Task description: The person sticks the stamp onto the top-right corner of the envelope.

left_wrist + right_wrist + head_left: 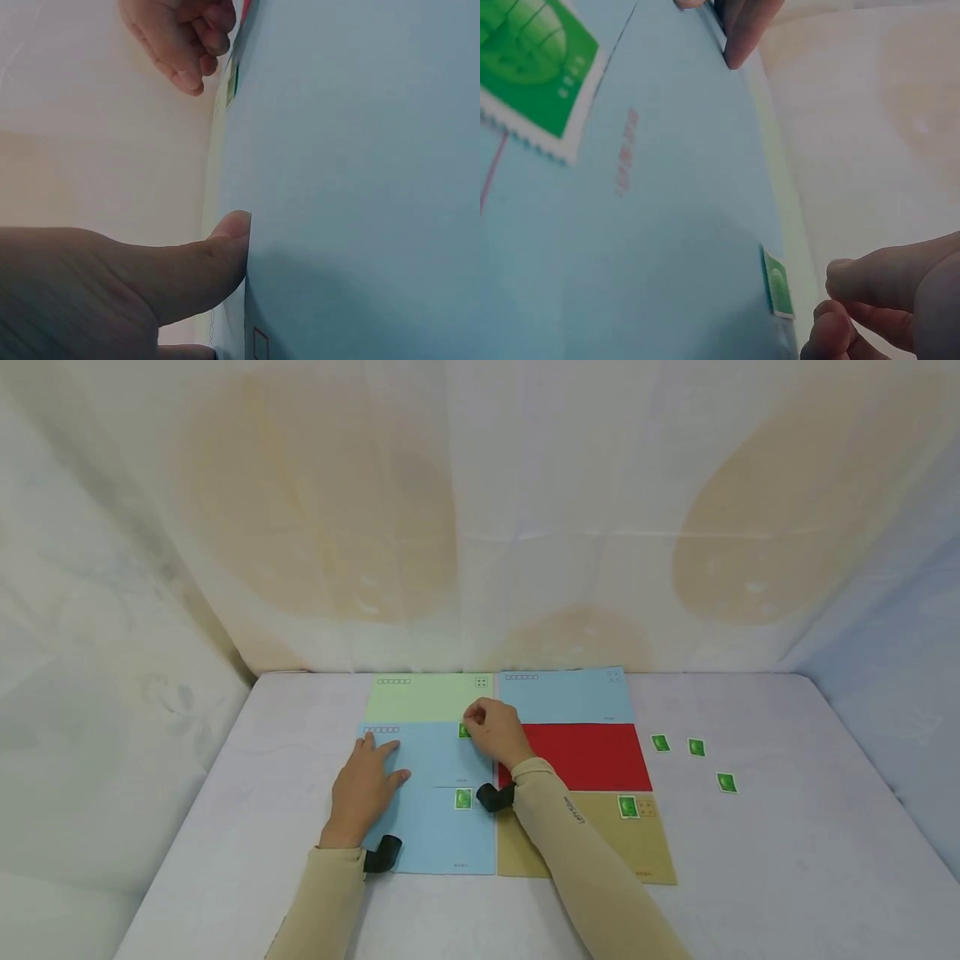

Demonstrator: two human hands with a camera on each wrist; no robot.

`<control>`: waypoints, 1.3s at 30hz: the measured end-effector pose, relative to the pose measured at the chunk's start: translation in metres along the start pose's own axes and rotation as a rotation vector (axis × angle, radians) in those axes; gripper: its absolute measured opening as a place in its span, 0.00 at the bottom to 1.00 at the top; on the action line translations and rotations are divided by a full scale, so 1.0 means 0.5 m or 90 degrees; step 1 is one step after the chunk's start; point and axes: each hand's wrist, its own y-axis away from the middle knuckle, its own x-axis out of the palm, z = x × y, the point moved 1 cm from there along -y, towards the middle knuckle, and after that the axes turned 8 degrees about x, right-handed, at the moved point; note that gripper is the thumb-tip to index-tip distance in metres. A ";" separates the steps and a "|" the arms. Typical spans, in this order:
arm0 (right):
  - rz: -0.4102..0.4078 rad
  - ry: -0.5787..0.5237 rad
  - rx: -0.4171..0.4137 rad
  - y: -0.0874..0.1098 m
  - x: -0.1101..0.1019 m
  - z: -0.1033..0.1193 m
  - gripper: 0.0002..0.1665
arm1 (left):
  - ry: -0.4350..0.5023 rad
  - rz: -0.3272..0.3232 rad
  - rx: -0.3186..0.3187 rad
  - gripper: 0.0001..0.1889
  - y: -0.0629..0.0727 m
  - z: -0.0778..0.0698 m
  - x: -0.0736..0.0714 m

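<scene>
Patterned cloth (337,510) backs a pale table (795,852). Left hand (362,793), fingers spread, rests on the middle blue envelope (431,758); right hand (497,728), fingertips curled nearly together around nothing visible, is near the stamp (464,731) at the envelope's upper right corner. Brushing fingertips could skew the stamp; an unsteadied envelope could slide.

A pale table (795,860) fills the lower frame, bearing six envelopes (585,756) centrally and three green stamps (696,747) rightward.
</scene>
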 end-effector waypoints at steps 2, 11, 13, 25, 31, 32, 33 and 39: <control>-0.002 -0.007 -0.005 0.003 -0.005 0.005 0.06 | -0.002 0.001 0.002 0.28 -0.001 0.001 -0.001; -0.024 -0.025 -0.029 0.025 -0.035 0.025 0.08 | -0.004 0.003 0.014 0.29 -0.001 0.006 -0.004; -0.026 -0.028 -0.040 0.031 -0.043 0.028 0.09 | -0.004 0.003 0.015 0.29 -0.002 0.007 -0.005; -0.044 -0.014 -0.071 0.079 -0.098 0.053 0.13 | 0.013 -0.005 0.010 0.28 -0.005 0.011 -0.008; -0.056 -0.004 -0.084 0.097 -0.121 0.056 0.13 | 0.010 -0.011 0.019 0.28 -0.002 0.009 -0.014; -0.058 -0.006 -0.090 0.101 -0.126 0.055 0.13 | 0.010 -0.012 0.020 0.28 -0.002 0.008 -0.015; -0.060 -0.008 -0.097 0.105 -0.129 0.055 0.13 | 0.010 -0.012 0.021 0.28 -0.001 0.008 -0.015; -0.075 -0.017 -0.117 0.126 -0.157 0.047 0.13 | 0.013 -0.027 0.034 0.27 0.003 0.004 -0.019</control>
